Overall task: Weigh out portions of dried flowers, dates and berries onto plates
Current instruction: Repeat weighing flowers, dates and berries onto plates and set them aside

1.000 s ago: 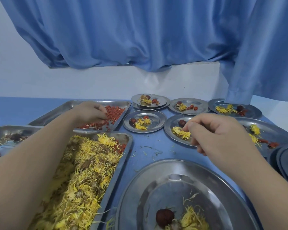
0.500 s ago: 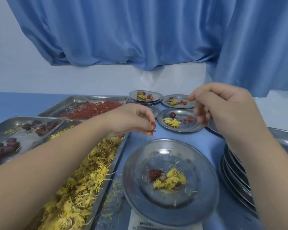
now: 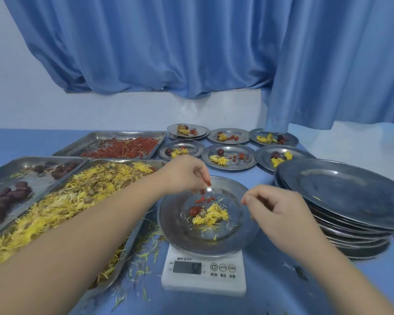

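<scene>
A steel plate point(image 3: 180, 235) rests on a white kitchen scale point(image 3: 204, 272). On it lie a dark date point(image 3: 195, 210), a clump of yellow dried flowers point(image 3: 212, 215) and a few red berries point(image 3: 203, 200). My left hand point(image 3: 187, 173) hovers over the plate's far edge, fingertips pinched on red berries, some dropping. My right hand point(image 3: 275, 212) is at the plate's right rim, fingers curled loosely, nothing visible in it. Three trays sit to the left: berries point(image 3: 127, 148), dates point(image 3: 16, 192), and yellow flowers point(image 3: 62, 201).
Several filled small plates point(image 3: 229, 156) stand at the back, near the wall. A stack of empty steel plates point(image 3: 346, 201) is at the right. Loose petals litter the blue table point(image 3: 271, 292) around the scale. A blue curtain hangs behind.
My left hand came from the berry tray to over the scale plate, and berries now lie on it. My right hand dropped from the back plates to the plate's right rim.
</scene>
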Demonstrator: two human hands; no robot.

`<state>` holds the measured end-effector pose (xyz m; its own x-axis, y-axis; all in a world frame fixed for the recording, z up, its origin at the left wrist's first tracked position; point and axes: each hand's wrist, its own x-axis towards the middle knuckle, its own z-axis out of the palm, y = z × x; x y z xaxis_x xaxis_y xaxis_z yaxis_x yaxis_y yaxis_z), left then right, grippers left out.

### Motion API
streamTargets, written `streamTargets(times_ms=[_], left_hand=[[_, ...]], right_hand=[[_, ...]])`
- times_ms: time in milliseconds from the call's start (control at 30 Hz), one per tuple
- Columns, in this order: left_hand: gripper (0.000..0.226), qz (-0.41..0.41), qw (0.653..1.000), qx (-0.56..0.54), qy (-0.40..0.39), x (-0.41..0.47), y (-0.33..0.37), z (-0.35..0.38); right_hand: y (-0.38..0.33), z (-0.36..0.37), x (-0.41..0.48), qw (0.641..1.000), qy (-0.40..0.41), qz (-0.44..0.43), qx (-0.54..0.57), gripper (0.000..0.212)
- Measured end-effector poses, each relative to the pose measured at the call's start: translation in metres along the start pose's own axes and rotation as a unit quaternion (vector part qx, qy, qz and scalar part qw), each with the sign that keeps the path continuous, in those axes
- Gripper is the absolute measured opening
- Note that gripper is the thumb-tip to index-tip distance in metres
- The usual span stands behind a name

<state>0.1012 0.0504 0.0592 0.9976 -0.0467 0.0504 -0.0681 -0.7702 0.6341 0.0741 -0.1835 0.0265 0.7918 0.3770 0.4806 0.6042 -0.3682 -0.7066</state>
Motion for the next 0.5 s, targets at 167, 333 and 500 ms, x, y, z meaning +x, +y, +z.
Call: streamTargets(times_ms=[167,333,500], left_hand=[[0.004,0.0,1.0,0.024,0.007,-0.005,-0.006,0.002],[0.011,-0.014,1.0,-0.023,0.003,-0.013,-0.014,0.0],[0.015,-0.022,0.99,-0.137,0.035,-0.021,-0.022,0.006]], right_hand=[[0.012,0.005,-0.024,0.997,0.062,-0.023,-0.046,0.019],[0.021,0.003,-0.031,0.994,0.1,-0.009,-0.053,0.018],[0.026,0.006,-0.031,0.995,0.093,0.014,-0.043,0.018]])
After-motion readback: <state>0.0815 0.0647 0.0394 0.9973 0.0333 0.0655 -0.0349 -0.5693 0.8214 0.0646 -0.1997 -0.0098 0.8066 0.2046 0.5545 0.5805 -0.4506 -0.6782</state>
